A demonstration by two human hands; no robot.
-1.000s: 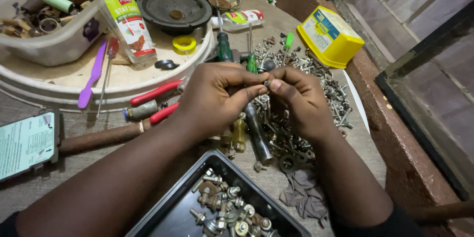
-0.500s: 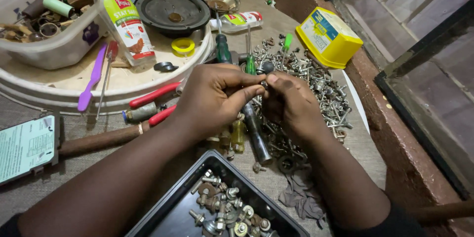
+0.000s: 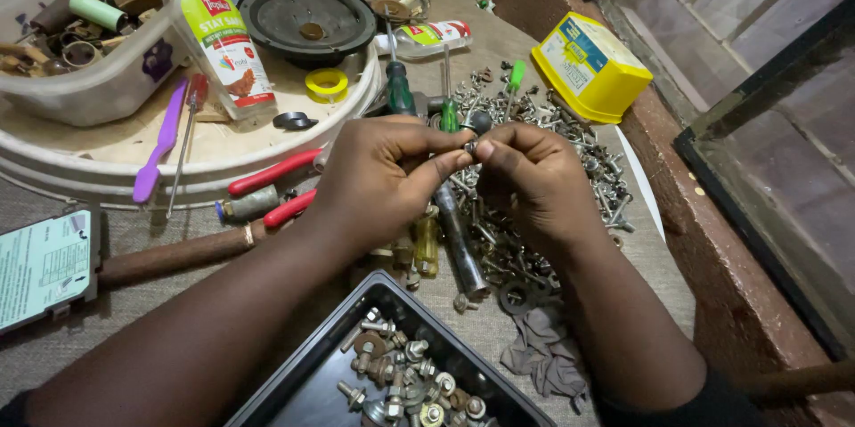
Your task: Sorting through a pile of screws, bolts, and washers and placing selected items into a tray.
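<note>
Pinching a small metal fastener (image 3: pixel 469 147) between the fingertips of both hands, a person works above a heap of loose screws and bolts (image 3: pixel 534 187) on the cloth-covered worktop (image 3: pixel 160 338). Over the last second the hands have hardly shifted: the fingertips have drawn a little closer together and the piece stays held at the same spot above the heap, which suggests it is being turned or worked on rather than set down.

At far left a translucent plastic tub (image 3: pixel 80 80) holds odd bits, a green cylinder among them. It sits on a round white tray (image 3: pixel 107 178) that also carries a plastic bottle with a yellow-green label (image 3: pixel 218 35), a purple stick, a black speaker cone (image 3: pixel 307 22), a yellow tape roll (image 3: pixel 327 84) and a small black ring. Red-handled pliers (image 3: pixel 272 191) lie at the tray's edge.

The left hand (image 3: pixel 378 173) has its grip closed on the fastener, thumb and forefinger meeting those of the right hand (image 3: pixel 525 182), which grasps the same piece from the other side.

Below, nearest the camera, a black rectangular tray (image 3: pixel 312 374) holds a modest cluster of sorted bolts, nuts and washers (image 3: pixel 405 374). Green-handled screwdrivers (image 3: pixel 398 89) lie beyond the hands. At right, a shut yellow box (image 3: pixel 592 66) stands near the worktop's edge; its contents are not visible.
</note>
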